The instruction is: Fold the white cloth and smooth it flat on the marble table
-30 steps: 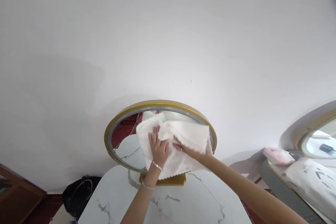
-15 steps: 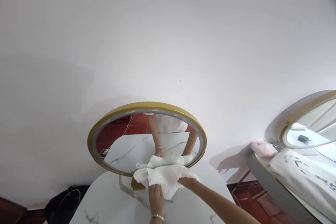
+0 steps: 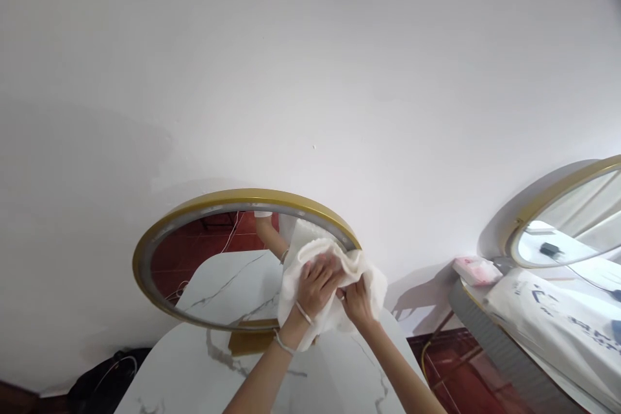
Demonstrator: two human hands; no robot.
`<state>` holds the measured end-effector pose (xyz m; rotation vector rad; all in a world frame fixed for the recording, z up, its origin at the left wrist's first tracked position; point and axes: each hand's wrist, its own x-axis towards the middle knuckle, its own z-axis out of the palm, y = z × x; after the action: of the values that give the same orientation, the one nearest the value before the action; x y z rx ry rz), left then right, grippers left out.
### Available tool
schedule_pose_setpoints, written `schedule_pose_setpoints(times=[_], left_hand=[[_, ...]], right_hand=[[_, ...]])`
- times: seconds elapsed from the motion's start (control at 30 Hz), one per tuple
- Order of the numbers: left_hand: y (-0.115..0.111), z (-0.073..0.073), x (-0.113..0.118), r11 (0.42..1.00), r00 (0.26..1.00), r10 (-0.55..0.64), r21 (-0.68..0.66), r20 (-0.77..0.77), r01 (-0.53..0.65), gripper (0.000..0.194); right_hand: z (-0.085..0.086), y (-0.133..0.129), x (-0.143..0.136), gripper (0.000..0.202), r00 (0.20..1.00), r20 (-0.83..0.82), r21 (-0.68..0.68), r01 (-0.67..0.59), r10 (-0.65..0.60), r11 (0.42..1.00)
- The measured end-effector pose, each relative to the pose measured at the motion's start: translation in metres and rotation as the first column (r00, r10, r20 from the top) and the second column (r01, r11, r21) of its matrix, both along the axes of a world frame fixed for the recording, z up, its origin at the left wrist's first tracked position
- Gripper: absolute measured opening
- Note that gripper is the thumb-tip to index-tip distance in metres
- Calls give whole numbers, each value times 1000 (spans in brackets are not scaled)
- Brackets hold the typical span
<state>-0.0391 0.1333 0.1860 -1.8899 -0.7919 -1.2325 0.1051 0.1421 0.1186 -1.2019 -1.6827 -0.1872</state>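
Observation:
A round mirror (image 3: 218, 284) with a gold frame stands on a gold base (image 3: 252, 341) on the white marble-patterned table (image 3: 194, 369). A white cloth (image 3: 294, 284), bunched and folded, covers the mirror's right side and part of its rim. My left hand (image 3: 317, 284), with bracelets at the wrist, presses the cloth against the glass, its fingers curled into it. Close beside it, my right hand (image 3: 356, 301) grips the cloth near the right edge of the frame. Some right fingertips are hidden in the folds.
A white wall (image 3: 310, 77) rises close behind the mirror. To the right, another table (image 3: 490, 330) bears a pink-and-white tissue pack (image 3: 478, 270), a white printed bag (image 3: 557, 310) and a second gold-framed mirror (image 3: 567, 220). A black bag (image 3: 104, 378) lies at lower left.
Both hands and the cloth have moved up and right, from the mirror's lower edge to its right side. The view has shifted slightly, so the mirror appears further left.

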Motion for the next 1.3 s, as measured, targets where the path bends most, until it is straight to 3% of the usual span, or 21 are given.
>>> schedule_pose_setpoints(times=[0.07,0.13,0.23,0.3,0.4,0.53,0.63,0.7,0.83,0.93,1.0,1.1,1.2,1.3], left_hand=[[3,36,8,998,999,-19,53,30,17,37],[2,72,10,997,996,-19,78,83,13,43],[-2,118,-3,999,974,13,38,225,-22,48],[-5,139,-21,999,947,25,17,321,-32,50],[-10,156,-53,999,910,32,12,414,-40,48],[-15,161,-71,999,886,43,8,462,-53,45],[-16,155,-55,999,922,28,-41,385,-13,46],[-15,146,-36,994,961,7,-103,275,22,48],[-13,108,4,976,998,-59,-207,20,62,49],[-19,67,18,938,977,-161,-329,-141,107,45],[-28,37,17,903,962,-205,-413,-180,115,42],[-49,-7,1,845,969,-192,-529,-152,85,43],[-77,-46,-20,808,984,-152,-585,-95,68,47],[-109,-78,-36,798,987,-145,-598,-64,78,48]], right_hand=[[34,3,-6,53,997,12,156,74,-77,985],[80,4,-17,56,986,-13,315,162,-167,935],[153,0,-38,52,995,-5,444,94,-102,891],[191,-3,-55,49,998,62,469,-13,-18,883],[224,-3,-81,46,983,178,498,-121,35,859],[232,5,-97,43,966,259,530,-150,9,835],[218,7,-83,44,983,184,481,-98,9,871],[197,6,-65,47,997,76,419,-29,-3,908],[126,-4,-31,49,985,-156,206,102,-70,973],[62,-18,-18,48,969,-246,5,21,-19,1000],[25,-31,-13,49,963,-268,-104,-54,24,993],[-16,-50,-4,46,949,-313,-248,-124,42,961],[-42,-70,7,48,928,-367,-358,-197,56,913],[-57,-93,14,79,854,-520,-333,-204,1,921]])
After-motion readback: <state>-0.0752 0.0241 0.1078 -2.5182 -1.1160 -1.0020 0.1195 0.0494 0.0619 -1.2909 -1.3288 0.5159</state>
